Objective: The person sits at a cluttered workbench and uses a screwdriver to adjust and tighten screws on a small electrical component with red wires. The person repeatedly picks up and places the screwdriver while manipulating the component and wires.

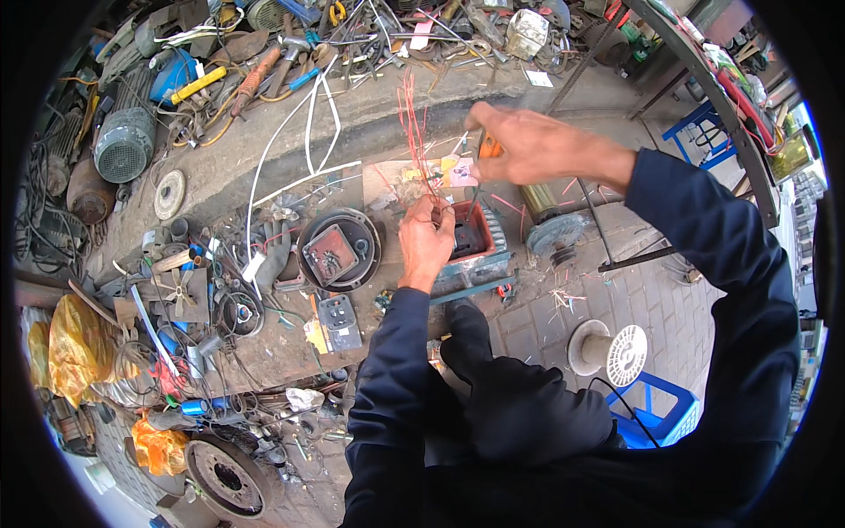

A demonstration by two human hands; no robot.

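My left hand (pixel 427 239) is closed in a pinch on a bundle of thin red wires (pixel 411 119), whose loose ends fan out away from me. Just right of that hand lies an electric motor with a finned housing (pixel 500 239), its red-rimmed terminal box (pixel 487 251) uncovered. Farther off and to the right, my right hand (pixel 532 145) is curled around an orange-handled tool (pixel 489 146). The tool's kind is hard to tell, as the fingers hide much of it. A flat piece of cardboard (pixel 377 180) with small coloured papers lies beneath the wires.
A round dark housing (pixel 305 236) holding a red tray of small parts sits left of my left hand. Hammers, tools and scrap (pixel 282 66) crowd the far side. A white spool (pixel 627 355) and a blue stool (pixel 656 407) stand on the paved floor at right.
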